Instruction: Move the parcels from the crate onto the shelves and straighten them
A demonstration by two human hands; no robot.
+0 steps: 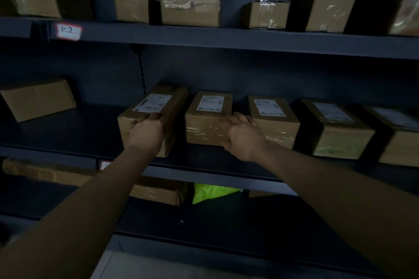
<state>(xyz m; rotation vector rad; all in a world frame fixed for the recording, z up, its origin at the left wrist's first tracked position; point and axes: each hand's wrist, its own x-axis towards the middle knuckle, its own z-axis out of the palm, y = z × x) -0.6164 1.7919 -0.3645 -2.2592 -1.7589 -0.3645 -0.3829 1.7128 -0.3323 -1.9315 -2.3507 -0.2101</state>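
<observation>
A row of brown cardboard parcels with white labels stands on the middle shelf (90,133). My left hand (145,132) grips the front top edge of the leftmost labelled parcel (156,106), which sits turned slightly askew. My right hand (241,136) holds the right front corner of the second parcel (205,124), thumb low on its taped front and fingers over the top edge. A third parcel (272,115) stands just to the right of that hand. The crate is out of view.
Two more labelled parcels (335,129) continue the row rightwards. A plain box (38,99) lies tilted at the shelf's left. The top shelf (226,38) holds several boxes. Below are flat boxes (156,190) and a bright green bag (210,192).
</observation>
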